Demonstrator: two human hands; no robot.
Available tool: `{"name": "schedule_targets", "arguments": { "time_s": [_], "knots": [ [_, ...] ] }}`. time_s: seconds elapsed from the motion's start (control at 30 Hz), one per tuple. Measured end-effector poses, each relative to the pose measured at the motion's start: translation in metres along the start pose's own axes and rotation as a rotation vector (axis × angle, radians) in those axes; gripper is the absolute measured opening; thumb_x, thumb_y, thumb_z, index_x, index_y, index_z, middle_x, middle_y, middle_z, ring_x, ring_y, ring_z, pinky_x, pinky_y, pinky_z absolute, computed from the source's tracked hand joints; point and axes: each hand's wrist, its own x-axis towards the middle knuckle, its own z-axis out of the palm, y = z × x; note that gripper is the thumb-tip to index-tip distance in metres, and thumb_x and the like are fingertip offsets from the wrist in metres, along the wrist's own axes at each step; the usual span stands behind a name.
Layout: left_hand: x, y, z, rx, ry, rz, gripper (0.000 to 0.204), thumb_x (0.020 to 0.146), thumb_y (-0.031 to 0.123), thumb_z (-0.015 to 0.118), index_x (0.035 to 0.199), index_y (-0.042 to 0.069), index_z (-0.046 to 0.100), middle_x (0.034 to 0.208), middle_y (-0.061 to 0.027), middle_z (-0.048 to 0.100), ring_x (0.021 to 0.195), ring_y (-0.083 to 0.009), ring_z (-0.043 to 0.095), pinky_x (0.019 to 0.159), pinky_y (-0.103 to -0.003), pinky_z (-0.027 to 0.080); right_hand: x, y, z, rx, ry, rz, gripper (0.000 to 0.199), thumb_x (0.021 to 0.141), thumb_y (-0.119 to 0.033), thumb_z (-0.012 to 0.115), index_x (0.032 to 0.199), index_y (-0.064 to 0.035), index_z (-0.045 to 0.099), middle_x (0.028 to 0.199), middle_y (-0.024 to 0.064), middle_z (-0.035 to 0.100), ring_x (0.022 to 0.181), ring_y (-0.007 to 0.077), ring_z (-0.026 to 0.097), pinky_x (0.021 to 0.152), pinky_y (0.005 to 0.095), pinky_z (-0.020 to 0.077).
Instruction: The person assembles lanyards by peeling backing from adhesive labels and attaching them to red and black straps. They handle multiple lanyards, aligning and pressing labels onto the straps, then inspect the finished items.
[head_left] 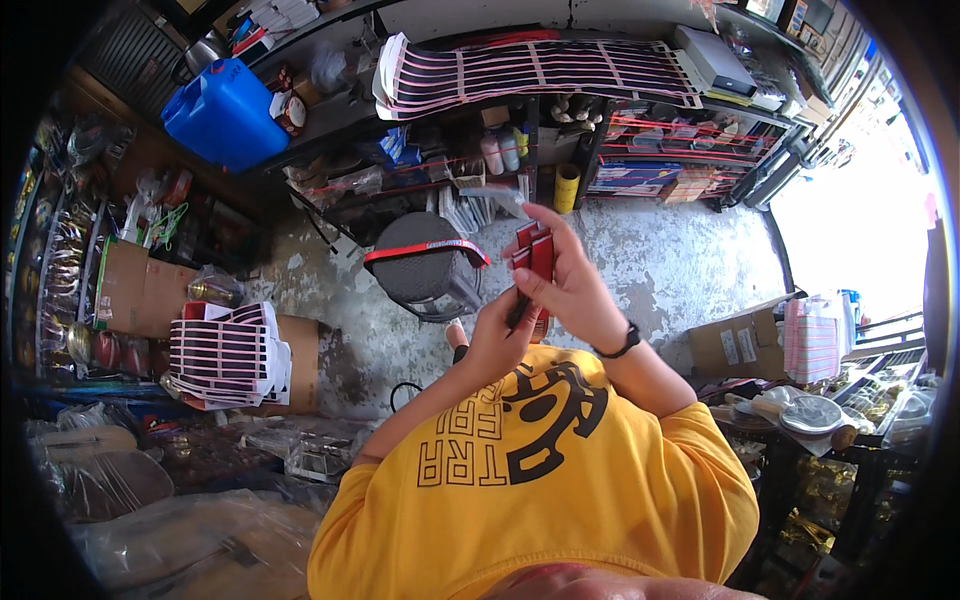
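My right hand (572, 288), with a black band on its wrist, is raised in front of my yellow shirt and grips a small folded red card piece (534, 252) from the right. My left hand (495, 340) sits just below it, fingers closed on the lower end of the same red piece, where something dark and slim shows. Both hands hover above a round black stool (420, 270) that has a red strip (425, 249) lying across its top.
A stack of pink-and-black die-cut sheets (225, 352) lies on a cardboard box at the left; more sheets (540, 65) cover the shelf top. A blue jerrycan (225, 115), cluttered shelves, a cardboard box (735, 342) and a table with plates (810, 413) surround the concrete floor.
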Motion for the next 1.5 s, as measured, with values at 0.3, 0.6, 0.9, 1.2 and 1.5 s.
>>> {"name": "schedule_targets", "arguments": {
  "time_s": [0.3, 0.6, 0.9, 1.2, 1.5],
  "knots": [
    [-0.003, -0.003, 0.008, -0.267, 0.022, -0.059, 0.023, 0.089, -0.003, 0.048, 0.112, -0.003, 0.05, 0.092, -0.0148, 0.061, 0.087, -0.0165, 0.061, 0.071, -0.028, 0.047, -0.01, 0.013, 0.018, 0.016, 0.195, -0.111, 0.06, 0.082, 0.001, 0.065, 0.134, -0.0089, 0.036, 0.098, 0.0035, 0.049, 0.083, 0.0091, 0.049, 0.076, 0.022, 0.0442],
    [-0.003, -0.005, 0.001, -0.032, -0.071, -0.011, 0.048, 0.084, -0.008, 0.045, 0.131, -0.002, 0.038, 0.115, -0.0183, 0.056, 0.106, -0.0239, 0.058, 0.088, -0.031, 0.045, -0.006, 0.016, 0.027, -0.206, 0.294, -0.315, 0.063, 0.079, -0.001, 0.061, 0.138, -0.0046, 0.038, 0.101, 0.01, 0.051, 0.087, 0.019, 0.051, 0.082, 0.028, 0.0434],
    [-0.001, 0.005, 0.003, -0.39, -0.041, -0.108, 0.049, 0.082, -0.014, 0.038, 0.13, -0.006, 0.037, 0.118, -0.018, 0.053, 0.112, -0.0179, 0.053, 0.091, -0.028, 0.045, -0.008, 0.014, 0.02, -0.341, 0.251, -0.358, 0.058, 0.084, -0.001, 0.056, 0.14, -0.0049, 0.04, 0.099, 0.0129, 0.053, 0.084, 0.0239, 0.051, 0.08, 0.0306, 0.0434],
    [-0.005, 0.01, -0.003, -0.263, -0.055, -0.125, 0.024, 0.097, 0.004, 0.045, 0.121, 0.001, 0.049, 0.085, -0.0018, 0.059, 0.068, -0.0052, 0.047, 0.062, -0.022, 0.041, 0.02, -0.022, -0.027, -0.608, -0.062, -0.524, 0.059, 0.082, 0.003, 0.055, 0.138, -0.01, 0.045, 0.127, 0.0176, 0.054, 0.113, 0.0348, 0.053, 0.093, 0.0373, 0.0449],
    [-0.008, 0.008, -0.002, -0.27, -0.093, -0.179, 0.027, 0.102, 0.013, 0.039, 0.124, -0.001, 0.047, 0.095, -0.007, 0.061, 0.085, -0.011, 0.059, 0.079, -0.026, 0.051, 0.017, -0.061, -0.043, -0.709, -0.335, -0.48, 0.046, 0.077, -0.005, 0.066, 0.123, -0.0083, 0.058, 0.114, 0.0138, 0.057, 0.101, 0.0313, 0.058, 0.079, 0.0365, 0.0513]
  ]
}}
